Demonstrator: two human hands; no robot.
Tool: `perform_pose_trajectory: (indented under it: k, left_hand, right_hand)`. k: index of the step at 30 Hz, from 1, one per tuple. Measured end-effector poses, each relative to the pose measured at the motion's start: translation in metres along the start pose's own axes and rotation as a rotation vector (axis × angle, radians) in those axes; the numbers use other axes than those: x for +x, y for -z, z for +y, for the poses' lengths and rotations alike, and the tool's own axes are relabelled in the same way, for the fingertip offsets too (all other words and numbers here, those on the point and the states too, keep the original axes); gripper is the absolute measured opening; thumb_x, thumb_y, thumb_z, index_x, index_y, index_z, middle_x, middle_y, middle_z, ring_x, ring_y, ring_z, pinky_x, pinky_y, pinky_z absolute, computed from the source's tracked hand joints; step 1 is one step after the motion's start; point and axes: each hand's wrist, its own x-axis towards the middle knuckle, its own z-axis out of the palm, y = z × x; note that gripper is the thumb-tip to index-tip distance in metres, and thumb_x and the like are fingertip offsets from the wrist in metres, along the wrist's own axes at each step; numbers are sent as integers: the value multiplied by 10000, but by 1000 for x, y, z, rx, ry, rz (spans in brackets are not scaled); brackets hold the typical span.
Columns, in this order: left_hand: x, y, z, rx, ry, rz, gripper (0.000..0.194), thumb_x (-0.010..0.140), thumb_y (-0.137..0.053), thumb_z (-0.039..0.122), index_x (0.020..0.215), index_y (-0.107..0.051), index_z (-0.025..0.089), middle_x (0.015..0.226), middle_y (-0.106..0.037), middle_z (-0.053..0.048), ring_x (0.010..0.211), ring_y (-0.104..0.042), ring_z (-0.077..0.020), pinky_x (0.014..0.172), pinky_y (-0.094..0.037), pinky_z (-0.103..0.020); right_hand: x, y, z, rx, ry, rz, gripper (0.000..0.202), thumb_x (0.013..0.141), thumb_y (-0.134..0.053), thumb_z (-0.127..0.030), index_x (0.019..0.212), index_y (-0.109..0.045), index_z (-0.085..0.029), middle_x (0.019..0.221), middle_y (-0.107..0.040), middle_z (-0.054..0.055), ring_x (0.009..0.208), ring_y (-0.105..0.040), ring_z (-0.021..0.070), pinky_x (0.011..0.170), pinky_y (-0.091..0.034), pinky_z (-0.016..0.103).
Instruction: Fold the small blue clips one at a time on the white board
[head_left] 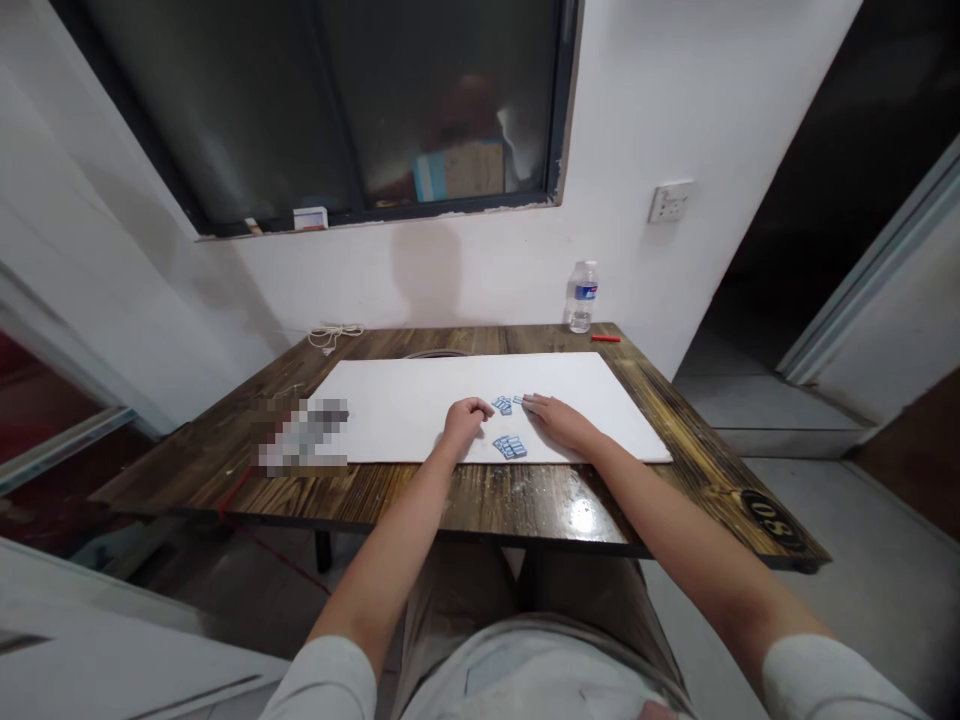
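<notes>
My left hand [466, 424] rests on the white board [405, 400] with its fingers curled; whether anything is inside them is hidden. Just right of its fingertips lies a small loose group of blue-and-white pieces [502, 405]. My right hand [556, 421] lies palm down and open, fingers stretched to the left. Its fingertips are at a single small blue-edged piece [519, 400], touching or very close to it. Nearer to me, between my wrists, sits a second overlapping pile of blue-and-white pieces [511, 447], flat on the board.
A dark wooden table [525, 500] carries the board. At its back stand a water bottle [582, 298] and a red pen-like stick [606, 339]. A coiled white cable [335, 332] lies back left. A blurred-out patch [304, 435] covers the board's left end.
</notes>
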Motion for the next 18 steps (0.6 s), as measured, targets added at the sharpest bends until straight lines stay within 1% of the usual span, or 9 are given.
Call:
perform_pose_trajectory:
  k: [2,5,7,9,12,14,16,18]
  left_hand:
    - [-1,0,0,-3,6,-3,276,589,-451,97,684,-706,145,644,-621,-28,589,-540,-118,442,-369,-168]
    - [-1,0,0,-5,17,-8,287,579,-444,85,682,-705,143,637,-615,-27,578,-537,-115,436,-364,-165]
    - [-1,1,0,-3,15,-4,288,579,-447,80,685,-707,143,637,-615,-27,585,-540,-115,439,-361,-162]
    - [-1,1,0,-1,6,-4,282,583,-452,78,685,-707,146,643,-620,-28,603,-548,-119,450,-368,-163]
    - [-1,1,1,7,-3,-7,281,585,-445,74,673,-701,150,643,-626,-26,620,-555,-123,469,-382,-169]
    - [-1,1,1,10,2,-1,286,584,-437,74,668,-699,153,636,-624,-24,613,-553,-122,471,-382,-172]
    - [-1,1,1,10,6,4,292,585,-433,75,670,-700,154,632,-622,-23,609,-553,-122,471,-381,-175]
    - [0,1,1,15,0,2,295,585,-433,75,674,-703,155,633,-625,-25,615,-558,-126,475,-385,-178]
  right_hand:
    - [2,5,-3,-51,13,-40,393,945,-395,-173,1283,-590,-132,1360,-557,137,1238,-537,265,1043,-423,413]
    - [4,12,-8,-163,45,-70,381,903,-417,-94,1214,-636,-107,1302,-601,154,1117,-607,272,960,-464,385]
    - [6,14,-10,-222,74,-81,346,890,-437,-79,1152,-661,-93,1226,-643,173,1046,-631,273,910,-469,373]
    - [8,15,-11,-270,88,-89,290,891,-450,-85,1065,-682,-79,1097,-688,188,971,-645,269,873,-460,364]
    - [9,16,-13,-323,74,-91,233,890,-462,-99,952,-684,-68,936,-701,186,881,-644,263,829,-445,356]
    - [8,18,-14,-327,55,-74,218,887,-469,-115,922,-679,-70,895,-696,175,856,-638,259,815,-441,355]
    - [6,19,-14,-300,47,-44,217,885,-475,-137,915,-683,-81,887,-693,163,872,-631,257,828,-442,360]
    - [3,18,-13,-237,61,4,222,878,-488,-156,949,-690,-98,951,-694,157,943,-620,258,865,-448,364]
